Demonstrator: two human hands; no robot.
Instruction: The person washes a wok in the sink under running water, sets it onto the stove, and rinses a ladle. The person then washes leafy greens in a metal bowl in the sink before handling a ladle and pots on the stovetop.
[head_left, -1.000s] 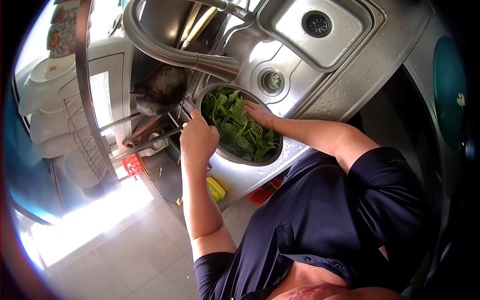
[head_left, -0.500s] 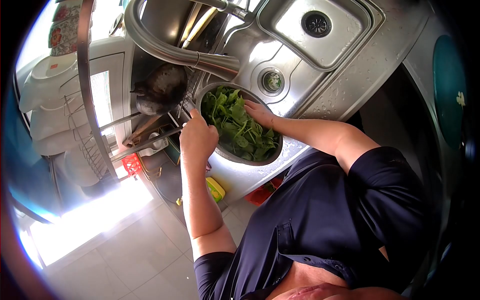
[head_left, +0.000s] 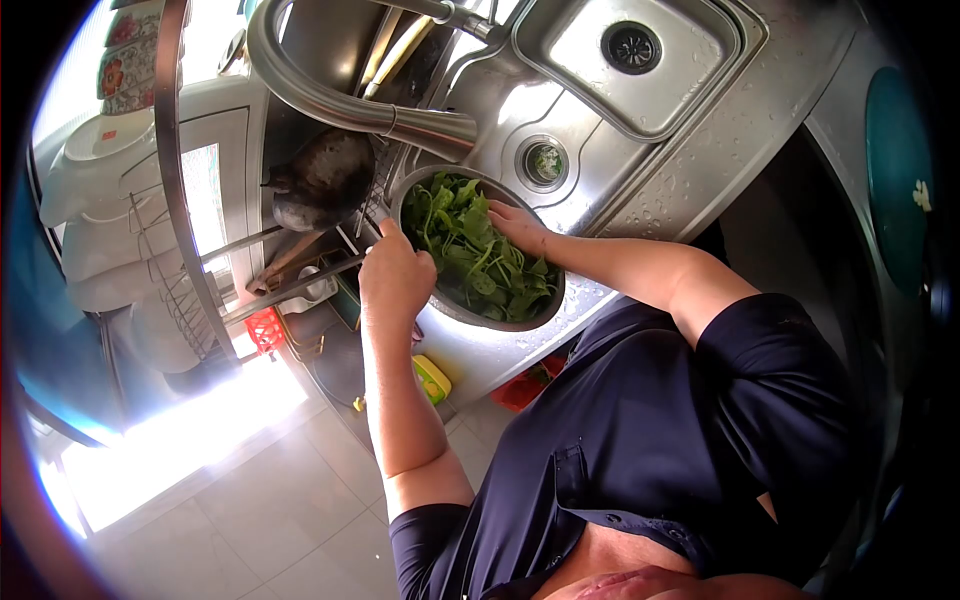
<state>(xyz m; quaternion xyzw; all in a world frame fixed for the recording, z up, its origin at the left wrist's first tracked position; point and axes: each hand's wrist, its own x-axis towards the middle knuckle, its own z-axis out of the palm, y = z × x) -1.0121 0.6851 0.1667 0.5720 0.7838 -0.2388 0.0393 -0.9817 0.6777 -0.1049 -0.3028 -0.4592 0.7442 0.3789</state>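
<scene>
A round metal basin (head_left: 550, 308) full of leafy greens (head_left: 478, 245) rests at the sink's edge below the faucet. At its left rim is my left hand (head_left: 397, 268), its fingers curled around the edge and the index finger lying along it. My right hand (head_left: 518, 228) reaches over the opposite rim into the basin. Its fingers are stretched against the leaves, with the tips partly hidden among them.
The curved faucet (head_left: 430, 130) hangs just above the basin. Beyond lie the sink bowl (head_left: 700, 110) and a drain (head_left: 543, 163) with green scraps. A dark wok (head_left: 325, 180) sits at left near a dish rack (head_left: 180, 290). A yellow-green sponge box (head_left: 432, 380) lies below.
</scene>
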